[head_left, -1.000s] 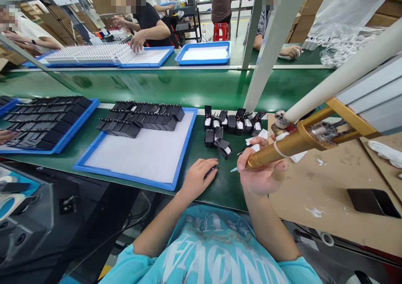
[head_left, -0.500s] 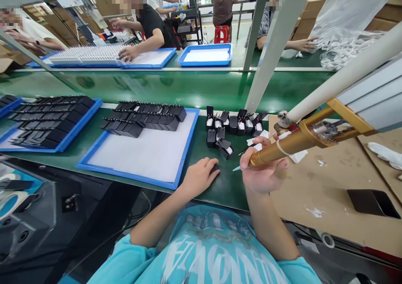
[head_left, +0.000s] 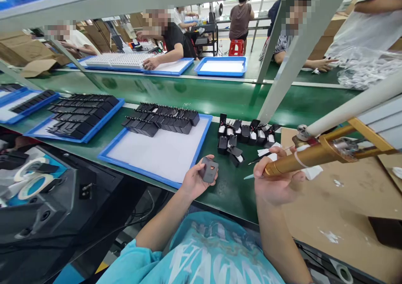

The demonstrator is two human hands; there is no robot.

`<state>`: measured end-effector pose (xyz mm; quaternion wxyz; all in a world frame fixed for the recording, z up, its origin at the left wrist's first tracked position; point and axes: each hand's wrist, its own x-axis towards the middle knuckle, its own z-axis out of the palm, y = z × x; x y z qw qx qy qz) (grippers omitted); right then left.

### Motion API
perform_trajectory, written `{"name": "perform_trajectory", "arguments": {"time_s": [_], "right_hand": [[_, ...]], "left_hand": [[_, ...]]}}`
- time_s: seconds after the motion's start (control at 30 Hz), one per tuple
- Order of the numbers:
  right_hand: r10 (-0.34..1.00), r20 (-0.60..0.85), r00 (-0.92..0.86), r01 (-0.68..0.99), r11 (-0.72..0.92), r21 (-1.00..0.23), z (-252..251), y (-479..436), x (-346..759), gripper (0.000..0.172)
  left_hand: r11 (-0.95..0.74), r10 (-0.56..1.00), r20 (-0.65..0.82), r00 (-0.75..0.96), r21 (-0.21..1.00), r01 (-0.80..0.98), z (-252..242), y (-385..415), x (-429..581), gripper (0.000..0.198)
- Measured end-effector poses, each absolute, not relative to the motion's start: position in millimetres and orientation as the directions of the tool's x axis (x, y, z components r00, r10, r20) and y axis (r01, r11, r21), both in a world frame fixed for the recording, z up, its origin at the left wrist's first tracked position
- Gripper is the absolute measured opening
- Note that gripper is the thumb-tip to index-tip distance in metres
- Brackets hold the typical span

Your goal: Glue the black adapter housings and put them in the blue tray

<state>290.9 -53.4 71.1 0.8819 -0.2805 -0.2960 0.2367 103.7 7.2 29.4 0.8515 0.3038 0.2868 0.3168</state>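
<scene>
My left hand (head_left: 196, 180) is turned palm up, its fingers closed round a black power adapter (head_left: 210, 170). The adapter's port, with orange inside, faces up. My right hand (head_left: 273, 183) grips a gold cylindrical glue gun (head_left: 295, 161) with a pale blue tapered tip (head_left: 248, 176). That tip points left, a short way from the adapter and apart from it. Behind both hands stands a group of open black adapter housings (head_left: 235, 155), several with raised lids and white parts inside. White paper pieces (head_left: 266, 151) lie partly hidden behind my right hand.
Left of my hands, a blue-rimmed tray (head_left: 138, 162) holds rows of black adapters (head_left: 163, 118). Another full tray (head_left: 84, 140) lies further left. A metal post (head_left: 276, 87) rises behind the housings. Cardboard (head_left: 345, 200) covers the right side. Co-workers sit across the green belt (head_left: 176, 90).
My left hand has turned from palm down on the bench to palm up, now showing the adapter in it. The glue gun stays in my right hand. The camera view has swung left.
</scene>
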Motion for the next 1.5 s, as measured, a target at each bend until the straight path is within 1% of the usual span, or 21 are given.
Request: {"name": "perform_trajectory", "arguments": {"time_s": [0.07, 0.1, 0.17, 0.2, 0.23, 0.3, 0.37, 0.4, 0.47, 0.5, 0.63, 0.73, 0.8, 0.87, 0.93, 0.97, 1.03, 1.1, 1.17, 1.3, 1.5], "right_hand": [[0.574, 0.394, 0.718, -0.235, 0.733, -0.638, 70, -54, 293, 0.037], [0.573, 0.392, 0.720, -0.233, 0.731, -0.642, 70, -54, 294, 0.037], [0.583, 0.379, 0.719, -0.241, 0.720, -0.651, 70, -54, 295, 0.038], [0.586, 0.368, 0.722, -0.247, 0.715, -0.654, 70, -54, 295, 0.039], [0.588, 0.355, 0.727, -0.253, 0.710, -0.657, 71, -54, 296, 0.039], [0.589, 0.330, 0.737, -0.260, 0.699, -0.666, 72, -55, 295, 0.039], [0.582, 0.311, 0.751, -0.260, 0.694, -0.672, 72, -55, 293, 0.038], [0.580, 0.305, 0.755, -0.260, 0.693, -0.672, 72, -55, 293, 0.038], [0.581, 0.303, 0.756, -0.264, 0.694, -0.670, 73, -55, 291, 0.039], [0.579, 0.307, 0.755, -0.264, 0.697, -0.666, 73, -55, 291, 0.039], [0.567, 0.340, 0.750, -0.246, 0.717, -0.652, 73, -52, 290, 0.039], [0.564, 0.373, 0.737, -0.239, 0.734, -0.636, 72, -52, 290, 0.040], [0.573, 0.391, 0.720, -0.245, 0.737, -0.630, 71, -52, 290, 0.038], [0.578, 0.405, 0.709, -0.246, 0.740, -0.626, 71, -52, 290, 0.037], [0.586, 0.416, 0.695, -0.244, 0.737, -0.631, 70, -53, 290, 0.035], [0.592, 0.422, 0.686, -0.242, 0.733, -0.636, 70, -53, 290, 0.034], [0.600, 0.429, 0.676, -0.236, 0.727, -0.645, 70, -53, 289, 0.033], [0.592, 0.433, 0.680, -0.224, 0.730, -0.646, 70, -53, 289, 0.033], [0.580, 0.431, 0.691, -0.215, 0.734, -0.644, 69, -53, 289, 0.033], [0.593, 0.407, 0.695, -0.239, 0.724, -0.647, 68, -53, 289, 0.035], [0.618, 0.392, 0.681, -0.268, 0.709, -0.652, 71, -56, 287, 0.034]], "left_hand": [[0.510, 0.765, -0.242, 0.597, 0.794, -0.332, 28, 14, 93, 0.050], [0.395, 0.817, -0.200, 0.541, 0.877, -0.273, 28, 20, 85, 0.050], [0.045, 0.926, -0.043, 0.376, 0.999, 0.004, 27, 41, 65, 0.052], [-0.139, 0.953, 0.072, 0.295, 0.967, 0.212, 28, 54, 53, 0.053], [-0.280, 0.952, 0.189, 0.241, 0.855, 0.437, 29, 70, 40, 0.053], [-0.377, 0.912, 0.349, 0.217, 0.502, 0.778, 31, 105, 13, 0.049], [-0.360, 0.877, 0.389, 0.281, 0.147, 0.921, 33, 140, -9, 0.046], [-0.344, 0.872, 0.378, 0.311, 0.022, 0.939, 34, 155, -17, 0.044], [-0.336, 0.869, 0.364, 0.335, -0.064, 0.940, 34, 180, -27, 0.041], [-0.339, 0.868, 0.360, 0.341, -0.071, 0.938, 34, 189, -29, 0.040], [-0.342, 0.860, 0.379, 0.342, -0.070, 0.937, 31, 204, -35, 0.043], [-0.291, 0.841, 0.466, 0.275, -0.038, 0.956, 30, 202, -36, 0.047], [-0.310, 0.803, 0.544, 0.243, 0.033, 0.950, 33, 196, -26, 0.046], [-0.446, 0.768, 0.567, 0.297, 0.141, 0.884, 38, 187, -2, 0.044], [-0.621, 0.748, 0.493, 0.444, 0.286, 0.729, 43, 178, 34, 0.047], [-0.677, 0.734, 0.406, 0.544, 0.372, 0.635, 44, 175, 56, 0.052], [-0.669, 0.702, 0.218, 0.678, 0.528, 0.523, 43, 171, 98, 0.069], [-0.630, 0.667, 0.099, 0.738, 0.604, 0.488, 38, 174, 134, 0.084], [-0.614, 0.651, 0.069, 0.756, 0.633, 0.471, 32, 180, 159, 0.089], [-0.598, 0.669, 0.104, 0.736, 0.664, 0.450, 25, 189, 175, 0.089], [-0.553, 0.775, 0.202, 0.599, 0.676, 0.487, 55, 162, 128, 0.080]]}}
